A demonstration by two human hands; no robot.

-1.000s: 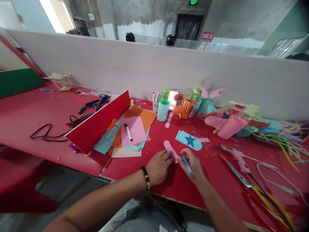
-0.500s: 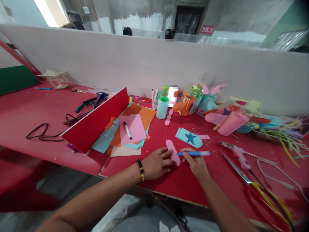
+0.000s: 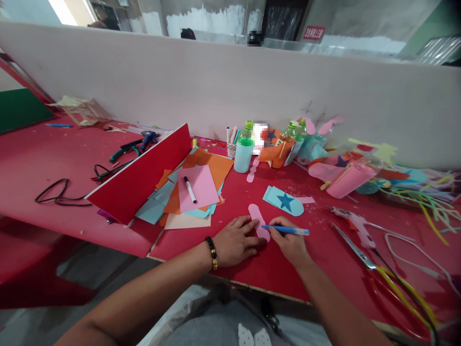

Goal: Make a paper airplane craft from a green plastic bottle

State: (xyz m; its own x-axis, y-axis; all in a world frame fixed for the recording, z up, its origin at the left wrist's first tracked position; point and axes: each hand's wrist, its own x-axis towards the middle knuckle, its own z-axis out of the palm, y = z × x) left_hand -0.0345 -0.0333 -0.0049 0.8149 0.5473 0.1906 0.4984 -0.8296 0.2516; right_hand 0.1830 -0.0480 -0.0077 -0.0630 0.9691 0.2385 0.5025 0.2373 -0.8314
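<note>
A long rounded pink paper piece (image 3: 256, 215) lies on the red tabletop (image 3: 237, 194). My left hand (image 3: 239, 240) rests flat with fingers stretched, its fingertips pressing on the left edge of that piece. In my right hand (image 3: 290, 242) a blue pen (image 3: 290, 230) is pinched between thumb and fingers, and its tip points left at the middle of the pink paper. Just beyond it lie light blue rounded cut-outs, the top one bearing a dark blue star (image 3: 285, 202). Any mark under the tip is too small to make out.
Coloured paper sheets with a marker (image 3: 190, 190) on top lie left, beside a standing red board (image 3: 144, 175). A paper-wrapped bottle (image 3: 242, 156) and finished crafts stand behind. To the right are a hot glue gun (image 3: 355, 225), large scissors (image 3: 360, 250) and cables.
The pen tip has shifted slightly on the pink paper, and the pen lies a little flatter in my right hand. My left hand stays on the paper. The view has tilted slightly down.
</note>
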